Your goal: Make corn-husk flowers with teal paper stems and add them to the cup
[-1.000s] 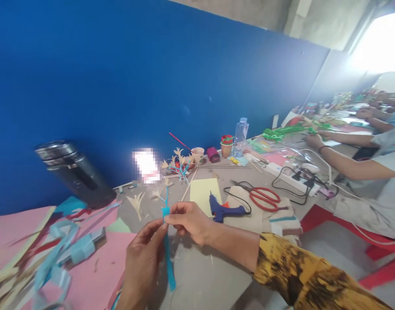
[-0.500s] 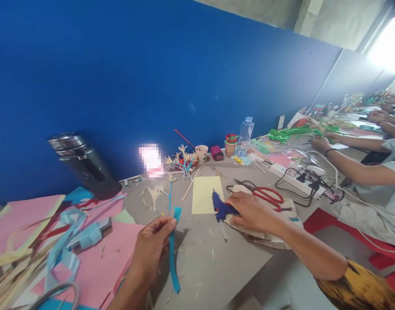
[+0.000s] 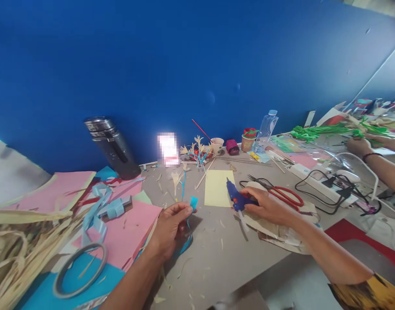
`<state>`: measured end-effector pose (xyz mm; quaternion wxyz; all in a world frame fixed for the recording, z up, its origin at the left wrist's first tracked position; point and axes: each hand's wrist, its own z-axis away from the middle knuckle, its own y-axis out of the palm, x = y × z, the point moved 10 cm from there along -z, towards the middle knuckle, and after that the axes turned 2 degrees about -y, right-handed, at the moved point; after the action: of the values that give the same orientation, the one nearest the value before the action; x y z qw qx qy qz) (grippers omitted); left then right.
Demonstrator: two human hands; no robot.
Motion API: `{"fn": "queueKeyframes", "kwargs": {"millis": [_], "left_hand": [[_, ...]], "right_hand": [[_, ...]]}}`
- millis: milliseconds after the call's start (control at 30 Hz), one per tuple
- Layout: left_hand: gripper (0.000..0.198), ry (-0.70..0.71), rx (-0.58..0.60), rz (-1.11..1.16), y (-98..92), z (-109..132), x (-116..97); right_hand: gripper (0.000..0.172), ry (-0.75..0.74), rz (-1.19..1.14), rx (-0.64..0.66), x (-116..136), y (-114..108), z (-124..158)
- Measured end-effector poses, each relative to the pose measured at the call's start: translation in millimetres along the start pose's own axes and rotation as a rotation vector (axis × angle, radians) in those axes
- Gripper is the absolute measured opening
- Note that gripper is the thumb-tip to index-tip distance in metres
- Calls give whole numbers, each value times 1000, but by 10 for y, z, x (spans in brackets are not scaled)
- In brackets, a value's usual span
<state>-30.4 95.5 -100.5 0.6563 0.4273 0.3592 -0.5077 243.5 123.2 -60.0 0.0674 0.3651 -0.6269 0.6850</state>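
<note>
A dark flask [image 3: 110, 146] is standing by the blue wall [image 3: 184, 64] behind pink paper sheets [image 3: 126, 232], a yellow sheet [image 3: 217, 193] is lying flat mid-table, red-handled scissors [image 3: 286, 196] are resting near a white power strip [image 3: 315, 184], and a water bottle [image 3: 264, 131] is standing further back.

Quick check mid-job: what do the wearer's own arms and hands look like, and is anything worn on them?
Both are ungloved. The left hand and its forearm show no sleeve, watch or ring. The right hand also shows no jewellery; its forearm is uncovered up to a sleeve near the elbow, mustard yellow with dark brown-black blotches. No markings show on either arm.
</note>
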Motion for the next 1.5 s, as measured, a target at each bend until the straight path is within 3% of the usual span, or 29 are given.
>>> {"fn": "queueKeyframes", "kwargs": {"millis": [200,367,467,833,1033,1167,1333,1500], "left_hand": [[28,8,20,-53,30,-2,37],[20,80,-21,-188,-23,-31,-1],[17,101,-21,-223,-27,-29,-15],[37,44,9,-115,10,7,-2],[33,1,35,-51,28,10,46],[35,-24,32,-12,36,19,50],[37,-39,36,-2,54,30,52],[41,-53,39,9,59,48,57]], "right_hand": [[42,-123,-238,12,352,-23,152],[46,-411,-248,137,897,121,239],[54,-481,-205,178,1025,193,235],[48,-445,-173,114,878,227,145],[44,-423,-209,158,855,270,143],[39,-346,-192,91,777,199,116],[38,-361,-201,137,821,234,138],[30,-291,-203,105,783,186,106]]}}
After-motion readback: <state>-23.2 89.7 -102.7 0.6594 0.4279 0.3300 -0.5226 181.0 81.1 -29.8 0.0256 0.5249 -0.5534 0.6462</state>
